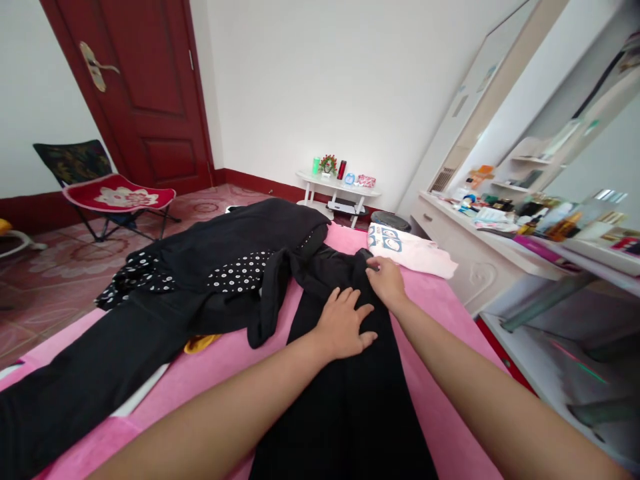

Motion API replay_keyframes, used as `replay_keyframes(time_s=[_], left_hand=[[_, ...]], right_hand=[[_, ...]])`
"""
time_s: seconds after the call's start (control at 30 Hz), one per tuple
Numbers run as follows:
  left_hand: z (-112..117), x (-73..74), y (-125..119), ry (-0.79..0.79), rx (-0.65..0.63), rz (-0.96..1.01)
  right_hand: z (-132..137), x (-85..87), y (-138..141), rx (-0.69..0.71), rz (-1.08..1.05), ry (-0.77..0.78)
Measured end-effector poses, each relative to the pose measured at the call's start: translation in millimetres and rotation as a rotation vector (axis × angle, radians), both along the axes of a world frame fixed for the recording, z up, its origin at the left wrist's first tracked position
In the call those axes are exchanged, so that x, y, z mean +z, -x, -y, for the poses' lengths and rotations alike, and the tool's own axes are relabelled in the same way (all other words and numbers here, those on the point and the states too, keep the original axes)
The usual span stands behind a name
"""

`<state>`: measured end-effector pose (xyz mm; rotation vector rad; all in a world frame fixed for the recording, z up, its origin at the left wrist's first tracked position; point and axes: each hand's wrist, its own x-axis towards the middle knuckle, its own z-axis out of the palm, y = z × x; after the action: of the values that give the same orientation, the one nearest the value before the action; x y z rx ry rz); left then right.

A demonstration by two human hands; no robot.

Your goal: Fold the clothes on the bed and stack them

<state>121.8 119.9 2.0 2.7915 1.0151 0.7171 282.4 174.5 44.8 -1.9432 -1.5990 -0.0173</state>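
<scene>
A long black garment [345,400] lies spread on the pink bed [440,413], running from the near edge toward the far end. My left hand [344,325] lies flat on it, fingers stretched and open. Just beyond, my right hand [384,279] rests on the garment's far end, fingers curled down onto the cloth near its top edge. A pile of black clothes [225,267] with white-dotted pieces [240,272] lies to the left of the hands.
A folded pale pink shirt [410,250] lies at the bed's far right. A dressing table [480,233] crowded with bottles lines the right side. A small white table [340,190], a red folding chair [117,197] and a red door [140,87] stand beyond.
</scene>
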Motion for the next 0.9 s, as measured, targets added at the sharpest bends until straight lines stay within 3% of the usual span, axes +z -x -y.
replay_keyframes(time_s=[0.13, 0.23, 0.37, 0.53, 0.73, 0.83, 0.9], left_hand=[[-2, -1.8, 0, 0.023, -0.003, 0.046], [-4, -0.5, 1, 0.046, -0.012, 0.05], [-6, 0.9, 1, 0.08, -0.017, 0.04], [-6, 3.3, 0, 0.125, 0.008, 0.053], [-7, -3.1, -5, 0.157, 0.18, 0.065], [-7, -7.5, -5, 0.156, 0.184, 0.062], [-7, -9.2, -5, 0.152, 0.187, 0.06]], right_hand=[[-42, -1.6, -8, -0.064, 0.154, -0.025], [-67, -12.8, -23, 0.035, 0.204, -0.004], [-90, -31.6, -42, 0.164, 0.203, 0.173], [-92, -29.3, -59, 0.116, 0.202, 0.245], [-79, -23.3, -69, -0.265, 0.204, 0.286], [-74, -22.4, -49, -0.258, 0.36, 0.282], [-70, -20.0, -32, -0.191, 0.47, 0.178]])
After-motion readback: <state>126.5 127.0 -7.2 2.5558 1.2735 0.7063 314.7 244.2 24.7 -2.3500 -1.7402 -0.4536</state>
